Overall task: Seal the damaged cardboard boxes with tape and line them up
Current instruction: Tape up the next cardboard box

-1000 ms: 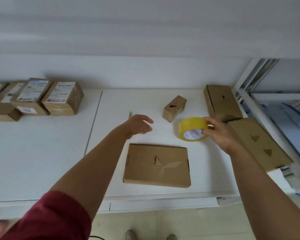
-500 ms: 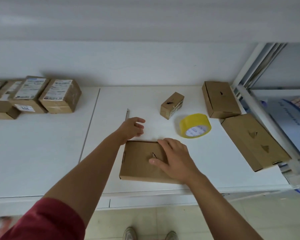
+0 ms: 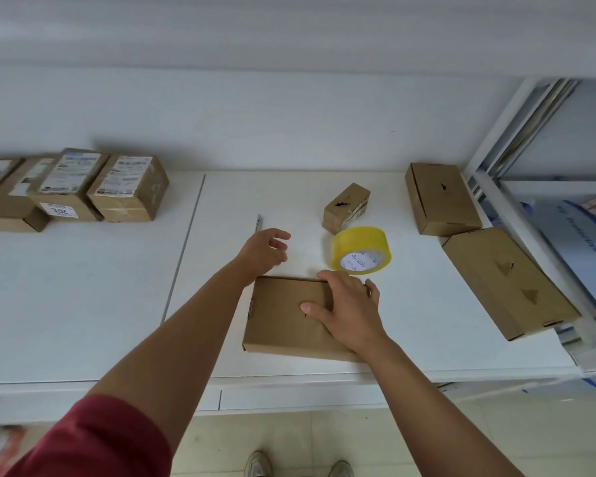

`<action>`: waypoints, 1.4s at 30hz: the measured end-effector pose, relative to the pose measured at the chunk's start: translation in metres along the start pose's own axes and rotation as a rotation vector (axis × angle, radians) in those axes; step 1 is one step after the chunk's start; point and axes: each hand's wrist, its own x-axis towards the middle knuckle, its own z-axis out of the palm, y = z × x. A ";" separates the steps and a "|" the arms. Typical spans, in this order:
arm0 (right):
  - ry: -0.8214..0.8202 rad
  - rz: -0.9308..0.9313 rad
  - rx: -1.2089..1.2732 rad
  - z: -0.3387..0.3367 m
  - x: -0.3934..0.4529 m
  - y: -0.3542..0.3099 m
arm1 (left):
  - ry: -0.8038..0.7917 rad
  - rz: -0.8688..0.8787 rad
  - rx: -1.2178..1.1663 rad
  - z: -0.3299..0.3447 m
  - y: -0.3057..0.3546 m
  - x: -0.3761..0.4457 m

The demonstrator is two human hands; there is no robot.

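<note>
A flat cardboard box [image 3: 279, 318] lies near the table's front edge. My right hand [image 3: 348, 308] lies on its right half, fingers over the far edge and thumb spread on the top, covering the torn hole. My left hand [image 3: 265, 251] hovers just beyond the box's far left corner, fingers loosely curled and holding nothing. A yellow tape roll [image 3: 360, 250] stands on the table right behind the box. A small damaged box [image 3: 345, 207] sits behind the roll. Two more torn boxes, one medium [image 3: 441, 197] and one long [image 3: 506, 280], lie at the right.
A thin knife or pen [image 3: 258, 223] lies beyond my left hand. Several labelled boxes [image 3: 83, 187] stand in a row at the back left. A white metal shelf frame [image 3: 506, 187] borders the white table [image 3: 83, 297] on the right. A wall runs behind.
My right hand let go of the tape roll, which now stands on the table, and came down onto the flat box, sliding toward its right far edge. My left hand stayed roughly where it was.
</note>
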 end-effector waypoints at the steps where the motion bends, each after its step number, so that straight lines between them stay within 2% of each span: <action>1: 0.005 -0.013 0.004 -0.001 -0.002 0.000 | -0.003 0.002 -0.005 0.001 0.000 -0.001; 2: 0.043 -0.040 0.023 -0.004 -0.004 0.000 | -0.005 0.005 -0.010 0.002 0.000 -0.001; 3: 0.150 -0.085 0.037 -0.007 -0.006 0.001 | -0.004 0.007 -0.019 0.003 0.001 -0.001; 5: 0.470 -0.144 -0.043 -0.016 -0.005 0.004 | -0.005 0.011 -0.033 0.003 0.002 -0.001; 6: 0.569 -0.126 -0.098 -0.022 0.000 0.006 | -0.006 0.012 -0.033 0.003 0.003 -0.001; 7: 0.566 -0.086 -0.148 -0.030 0.006 0.006 | -0.008 0.013 -0.028 0.002 0.004 -0.001; 10: 0.291 0.020 -0.253 -0.046 0.032 0.015 | -0.001 0.014 -0.017 0.003 0.006 -0.003; 12: 0.178 0.070 -0.275 -0.050 0.043 0.024 | 0.006 0.012 -0.017 0.003 0.006 -0.005; 17: 0.294 0.168 -0.084 -0.055 0.048 0.043 | 0.034 -0.025 0.062 0.000 0.005 -0.009; 21: 0.273 0.228 0.106 -0.055 0.058 0.058 | 0.060 -0.076 0.122 0.001 0.008 -0.012; 25: 0.200 0.373 0.369 -0.046 0.058 0.076 | 0.119 -0.093 0.173 0.007 0.017 -0.016; 28: 0.251 0.558 0.574 -0.039 0.048 0.076 | 0.153 -0.012 0.199 0.023 0.028 -0.018; 30: 0.252 0.623 0.581 -0.031 0.033 0.067 | 0.146 -0.011 0.151 0.032 0.033 -0.019; 32: 0.136 0.593 0.522 -0.020 0.012 0.053 | 0.130 -0.030 0.070 0.037 0.036 -0.017; 35: -0.044 0.477 0.429 -0.001 -0.004 0.026 | 0.100 -0.044 0.072 0.034 0.040 -0.017; 42: -0.043 0.349 0.448 0.022 0.015 -0.036 | 0.020 -0.052 0.152 0.009 0.043 -0.034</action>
